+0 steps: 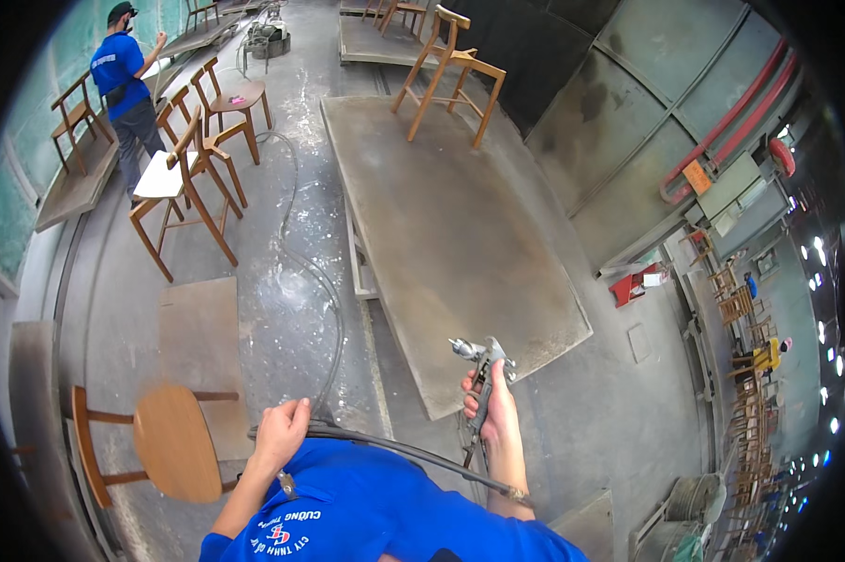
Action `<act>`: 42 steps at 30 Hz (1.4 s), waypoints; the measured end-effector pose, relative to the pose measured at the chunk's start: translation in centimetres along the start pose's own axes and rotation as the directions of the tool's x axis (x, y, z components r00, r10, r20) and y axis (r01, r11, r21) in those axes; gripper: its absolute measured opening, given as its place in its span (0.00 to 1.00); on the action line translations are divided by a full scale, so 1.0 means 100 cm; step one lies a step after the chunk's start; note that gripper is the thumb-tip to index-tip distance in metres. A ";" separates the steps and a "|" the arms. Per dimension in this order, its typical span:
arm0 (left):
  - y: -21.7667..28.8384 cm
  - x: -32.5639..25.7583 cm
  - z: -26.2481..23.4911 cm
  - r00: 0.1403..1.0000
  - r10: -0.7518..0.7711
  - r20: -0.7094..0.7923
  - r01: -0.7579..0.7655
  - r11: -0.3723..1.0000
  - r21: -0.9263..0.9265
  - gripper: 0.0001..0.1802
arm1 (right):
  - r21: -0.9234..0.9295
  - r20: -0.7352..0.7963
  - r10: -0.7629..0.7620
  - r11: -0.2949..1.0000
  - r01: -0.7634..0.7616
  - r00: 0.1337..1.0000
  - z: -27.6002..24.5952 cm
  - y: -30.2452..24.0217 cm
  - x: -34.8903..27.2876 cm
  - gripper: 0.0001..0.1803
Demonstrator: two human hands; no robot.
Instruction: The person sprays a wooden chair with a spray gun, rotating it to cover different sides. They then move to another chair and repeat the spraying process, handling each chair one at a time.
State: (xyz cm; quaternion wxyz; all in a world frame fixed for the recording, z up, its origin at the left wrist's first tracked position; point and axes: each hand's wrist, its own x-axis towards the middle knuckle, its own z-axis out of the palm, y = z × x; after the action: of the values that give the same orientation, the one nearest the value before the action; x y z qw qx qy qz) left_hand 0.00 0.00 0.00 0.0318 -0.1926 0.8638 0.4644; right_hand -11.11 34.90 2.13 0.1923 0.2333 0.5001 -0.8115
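My right hand [497, 409] is wrapped round the grip of a metal spray gun [487, 354], held up in front of the near corner of a large worn platform [460, 244]. Its nozzle points away to the left. From the gun's lower end, dark hoses [399, 444] run across my front to the left. There my left hand [282, 432] is closed round the hoses, thumb on top. A wooden bar chair [452, 70] stands upright at the platform's far end.
A round-seated wooden chair [174, 440] is at the near left. Several wooden chairs stand farther left, one with a white seat [163, 178], near a person in blue [127, 84]. A hose [296, 248] trails along the floor. At right are a red box [635, 285] and red pipes [731, 122].
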 end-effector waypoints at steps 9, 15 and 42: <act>-0.001 0.096 -0.136 0.985 -0.108 -0.132 0.139 0.957 0.254 0.25 | -0.045 0.101 -0.023 0.999 0.028 0.995 0.156 -0.015 0.121 0.36; 0.007 0.221 -0.146 0.989 -0.075 -0.126 0.099 0.976 0.196 0.26 | -0.110 0.228 0.086 0.992 -0.062 0.970 0.226 -0.026 0.230 0.36; 0.101 0.877 -0.173 0.785 -0.023 0.619 0.195 0.958 -0.212 0.19 | -0.315 -0.172 -0.286 0.922 0.223 0.943 0.499 -0.284 0.601 0.29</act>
State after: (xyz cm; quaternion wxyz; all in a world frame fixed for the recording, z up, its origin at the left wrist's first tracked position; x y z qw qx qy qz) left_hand -82.53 -35.64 -2.73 0.3094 -0.0848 0.7246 0.6099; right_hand -85.03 -2.70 7.78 0.0619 0.2213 0.6581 -0.7170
